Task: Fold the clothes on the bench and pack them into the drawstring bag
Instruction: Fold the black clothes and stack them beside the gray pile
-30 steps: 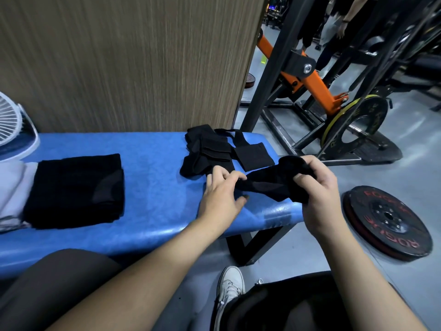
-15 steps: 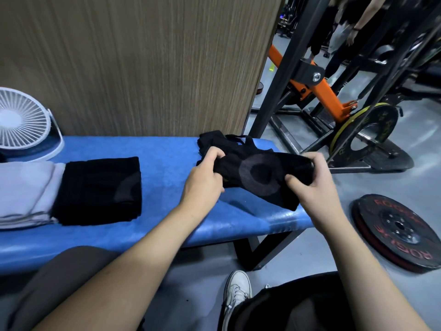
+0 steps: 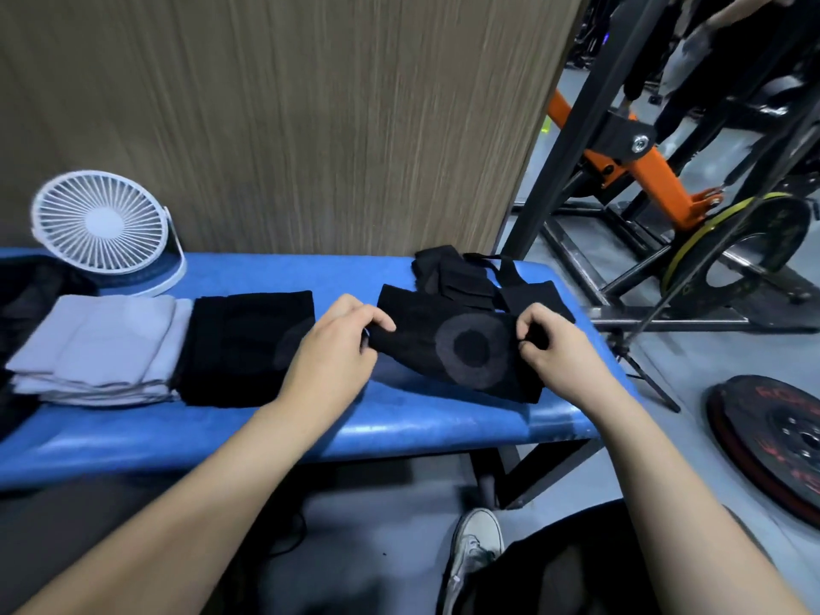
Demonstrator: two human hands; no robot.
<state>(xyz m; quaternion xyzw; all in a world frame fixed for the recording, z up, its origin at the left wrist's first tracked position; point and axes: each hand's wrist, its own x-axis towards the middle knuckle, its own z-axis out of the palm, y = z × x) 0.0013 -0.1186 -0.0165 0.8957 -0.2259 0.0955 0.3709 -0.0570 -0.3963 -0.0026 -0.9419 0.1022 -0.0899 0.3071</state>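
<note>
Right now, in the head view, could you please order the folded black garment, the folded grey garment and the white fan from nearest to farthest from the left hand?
1. Folded black garment, just left of the left hand.
2. Folded grey garment, further left.
3. White fan, back left by the wall.

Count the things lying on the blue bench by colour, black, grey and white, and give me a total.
Black: 3, the folded garment, the ring-print piece both hands hold, and the strap bundle.
Grey: 1, the folded cloth.
White: 1, the fan.
Total: 5
</note>
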